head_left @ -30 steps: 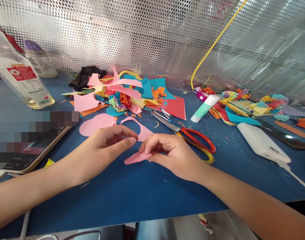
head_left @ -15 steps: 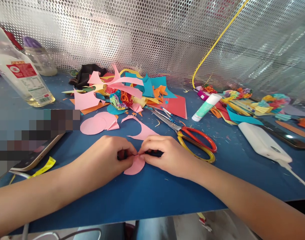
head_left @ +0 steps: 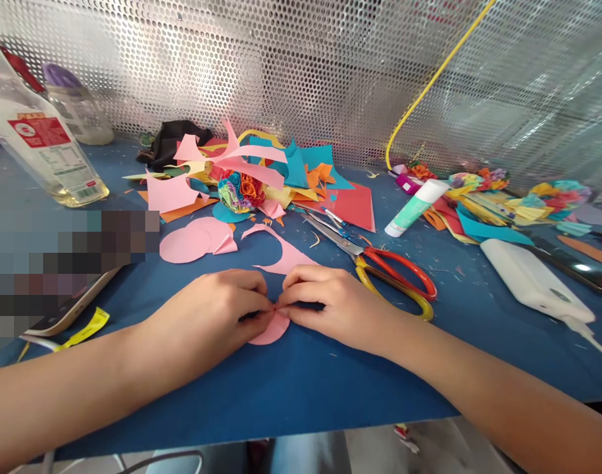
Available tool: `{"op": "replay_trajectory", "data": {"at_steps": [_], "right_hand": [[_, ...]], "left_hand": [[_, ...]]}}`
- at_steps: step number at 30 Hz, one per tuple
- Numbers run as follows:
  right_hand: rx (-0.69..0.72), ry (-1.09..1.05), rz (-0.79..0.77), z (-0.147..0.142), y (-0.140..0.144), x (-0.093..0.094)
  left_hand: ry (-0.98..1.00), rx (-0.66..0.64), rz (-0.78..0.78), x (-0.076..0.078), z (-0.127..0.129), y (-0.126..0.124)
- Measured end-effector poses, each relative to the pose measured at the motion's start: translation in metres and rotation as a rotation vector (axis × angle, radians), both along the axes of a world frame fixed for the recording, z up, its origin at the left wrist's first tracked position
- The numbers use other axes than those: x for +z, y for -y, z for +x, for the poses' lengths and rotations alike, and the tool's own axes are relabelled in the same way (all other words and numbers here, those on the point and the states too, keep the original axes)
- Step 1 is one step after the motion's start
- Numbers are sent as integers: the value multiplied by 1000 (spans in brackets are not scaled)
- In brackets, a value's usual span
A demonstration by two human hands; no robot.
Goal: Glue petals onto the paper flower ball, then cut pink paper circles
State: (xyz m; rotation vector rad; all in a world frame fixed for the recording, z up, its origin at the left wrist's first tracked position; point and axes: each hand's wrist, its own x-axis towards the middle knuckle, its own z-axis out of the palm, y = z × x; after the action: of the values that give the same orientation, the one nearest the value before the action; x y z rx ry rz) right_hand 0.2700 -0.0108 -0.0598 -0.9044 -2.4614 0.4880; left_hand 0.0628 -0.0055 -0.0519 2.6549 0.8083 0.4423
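Blue table [head_left: 301, 388]: two hands (one pink disc [head_left: 274, 329]).

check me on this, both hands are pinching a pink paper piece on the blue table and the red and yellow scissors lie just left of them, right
Not quite. The scissors lie to the right of the hands, beyond the right hand, as the head view shows. The rest holds: left hand and right hand pinch the pink paper piece on the blue table.
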Motion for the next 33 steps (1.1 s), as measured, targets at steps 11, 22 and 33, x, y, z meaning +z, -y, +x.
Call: {"op": "replay_trajectory", "data": {"at_steps": [11, 22, 33], "right_hand": [[-52, 74, -47, 16, -1, 17], [-79, -5, -57, 0, 5, 4], [-243, 60, -285, 1, 9, 13]], "left_hand": [[-109, 114, -53, 7, -2, 6], [-29, 191, -230, 7, 6, 3], [-49, 353, -364, 11, 12, 3]]}}
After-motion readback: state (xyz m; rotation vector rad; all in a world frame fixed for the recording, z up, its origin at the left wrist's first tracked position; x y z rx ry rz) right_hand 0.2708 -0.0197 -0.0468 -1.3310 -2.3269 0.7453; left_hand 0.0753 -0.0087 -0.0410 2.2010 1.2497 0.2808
